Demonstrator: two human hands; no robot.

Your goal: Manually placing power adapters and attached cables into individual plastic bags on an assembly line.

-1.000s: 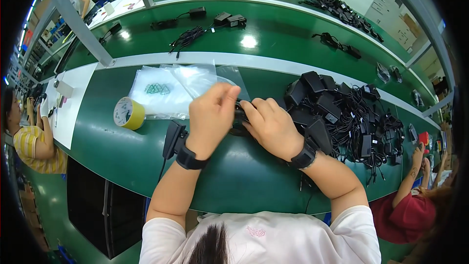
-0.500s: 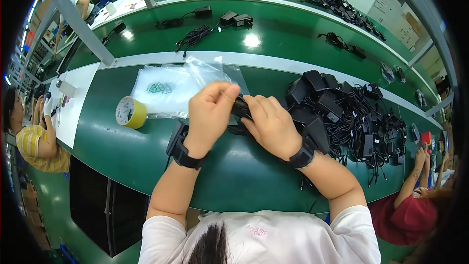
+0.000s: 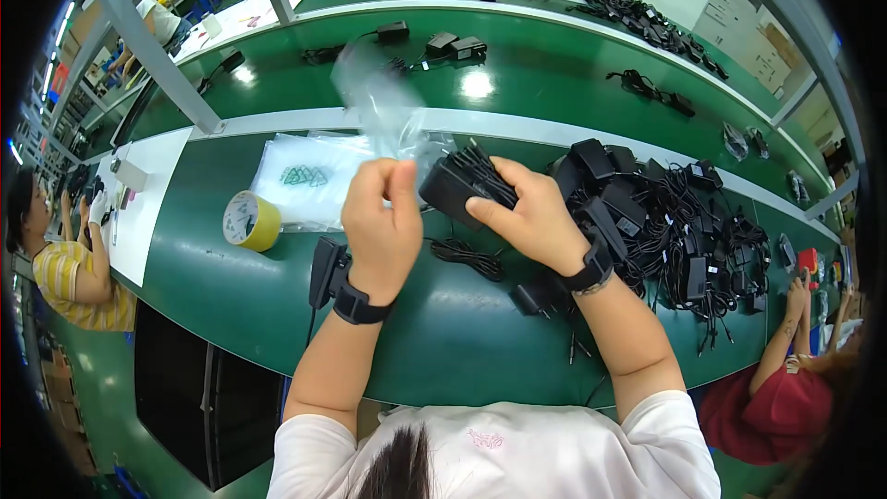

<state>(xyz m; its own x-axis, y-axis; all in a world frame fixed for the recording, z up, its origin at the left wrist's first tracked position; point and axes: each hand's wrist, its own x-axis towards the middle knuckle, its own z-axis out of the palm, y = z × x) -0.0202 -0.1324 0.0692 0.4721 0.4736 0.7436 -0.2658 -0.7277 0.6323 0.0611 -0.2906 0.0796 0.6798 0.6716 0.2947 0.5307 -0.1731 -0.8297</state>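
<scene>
In the head view, the left hand (image 3: 383, 226) is pinching one blurred clear bag (image 3: 381, 109), fingers together; the right hand's (image 3: 536, 222) fingers are clamping one black adapter (image 3: 453, 192) above the tabletop (image 3: 443, 342), seemingly keeping its folded cable (image 3: 485, 169) bundled. One yellow tape roll (image 3: 264, 225) is sitting left; right, too many tangled to count, an adapter heap (image 3: 670, 217) is lying, probably for easy reach.

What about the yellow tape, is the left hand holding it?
No, the left hand holds a clear bag; the yellow tape sits on the green table.
</scene>
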